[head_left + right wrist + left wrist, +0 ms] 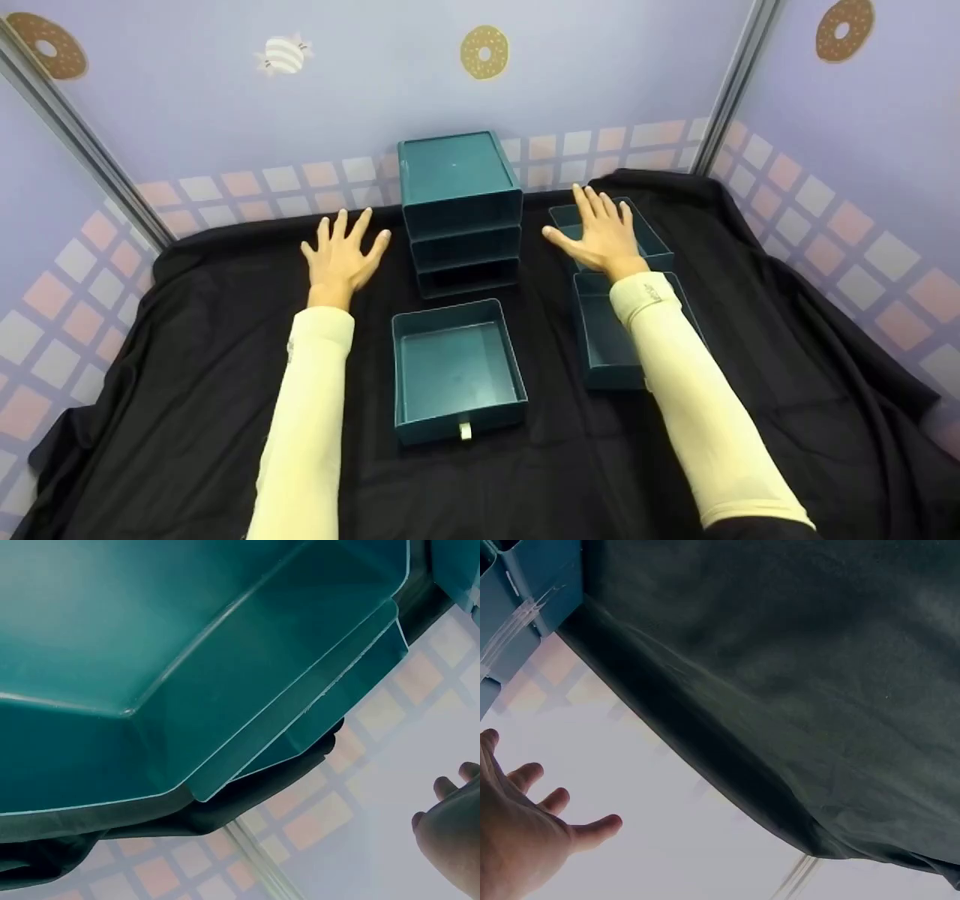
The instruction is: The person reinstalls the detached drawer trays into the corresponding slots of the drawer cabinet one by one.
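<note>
My left hand (339, 259), fingers spread, hovers left of a teal drawer cabinet (461, 169) and holds nothing. Spread likewise, my right hand (601, 234) is over two teal drawers on the right and overlaps the rear drawer (654, 238) in the head view. The front drawer (611, 337) lies partly behind my right forearm. In front of the cabinet, between my arms, sits a third drawer (457, 367) with a small pale pull tab (466, 431). The cabinet's three slots face me, stacked one above another. In the right wrist view a drawer (187, 652) fills the upper left.
A black cloth (202, 360) covers the table and bunches up along its edges. Lilac wall panels (375, 82) with doughnut, candy and tile patterns stand behind and at both sides, joined by metal corner posts (739, 82).
</note>
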Demonstrator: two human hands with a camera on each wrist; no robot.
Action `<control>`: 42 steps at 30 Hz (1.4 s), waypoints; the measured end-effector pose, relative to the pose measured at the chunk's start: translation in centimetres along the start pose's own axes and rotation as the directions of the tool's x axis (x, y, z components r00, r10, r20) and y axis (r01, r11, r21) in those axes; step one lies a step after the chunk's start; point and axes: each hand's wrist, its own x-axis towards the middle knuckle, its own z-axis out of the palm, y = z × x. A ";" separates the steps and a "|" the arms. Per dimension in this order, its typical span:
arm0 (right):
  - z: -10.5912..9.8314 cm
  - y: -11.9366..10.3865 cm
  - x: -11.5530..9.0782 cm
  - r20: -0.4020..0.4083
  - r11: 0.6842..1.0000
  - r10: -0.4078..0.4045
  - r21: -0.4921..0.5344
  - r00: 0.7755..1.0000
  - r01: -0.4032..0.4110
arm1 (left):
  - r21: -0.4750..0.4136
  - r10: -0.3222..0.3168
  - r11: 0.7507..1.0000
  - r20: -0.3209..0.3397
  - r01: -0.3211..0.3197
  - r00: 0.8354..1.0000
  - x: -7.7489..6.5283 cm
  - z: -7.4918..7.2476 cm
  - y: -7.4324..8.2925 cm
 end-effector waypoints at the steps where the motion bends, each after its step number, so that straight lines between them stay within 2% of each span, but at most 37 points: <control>1: -0.1 -0.1 0.0 0.004 1.000 -0.004 -0.003 1.000 0.004 | 0.005 0.002 1.000 -0.002 -0.002 1.000 0.0 -0.3 0.0; 5: -0.5 -0.2 0.2 -0.005 0.999 -0.026 -0.019 1.000 0.026 | 0.023 0.012 1.000 -0.010 -0.012 1.000 0.2 -1.2 -0.1; 9: -0.7 0.0 0.0 -0.016 0.998 -0.056 -0.027 0.998 0.056 | 0.019 0.036 0.999 -0.046 -0.036 0.998 0.4 -1.6 -0.2; 12: -0.8 0.3 -0.5 -0.012 0.997 -0.071 -0.025 0.997 0.071 | 0.005 0.071 0.997 -0.076 -0.071 0.995 0.5 -1.4 0.0; 15: -0.7 0.8 -1.2 -0.015 0.997 -0.073 -0.035 0.997 0.072 | -0.017 0.109 0.994 -0.083 -0.111 0.991 0.8 -0.6 0.6; 19: -0.4 0.7 -1.7 -0.024 0.994 -0.103 -0.041 0.994 0.102 | -0.026 0.114 0.993 -0.084 -0.116 0.990 1.2 -0.4 1.2; 23: 0.2 -0.2 -1.8 -0.010 0.990 -0.137 -0.029 0.990 0.137 | -0.015 0.100 0.995 -0.074 -0.101 0.992 1.5 -1.3 1.4; 30: 0.2 -0.8 -2.0 -0.020 0.985 -0.170 -0.032 0.985 0.170 | -0.048 0.129 0.990 -0.034 -0.131 0.991 2.2 -3.3 2.0; 37: -1.0 -1.0 -2.0 -0.011 0.977 -0.198 -0.083 0.980 0.196 | -0.056 0.147 0.987 -0.061 -0.150 0.987 2.8 -4.4 2.8; 42: -1.1 -1.5 -2.3 -0.009 0.971 -0.223 -0.096 0.975 0.221 | -0.065 0.169 0.983 -0.059 -0.172 0.984 3.1 -4.9 3.5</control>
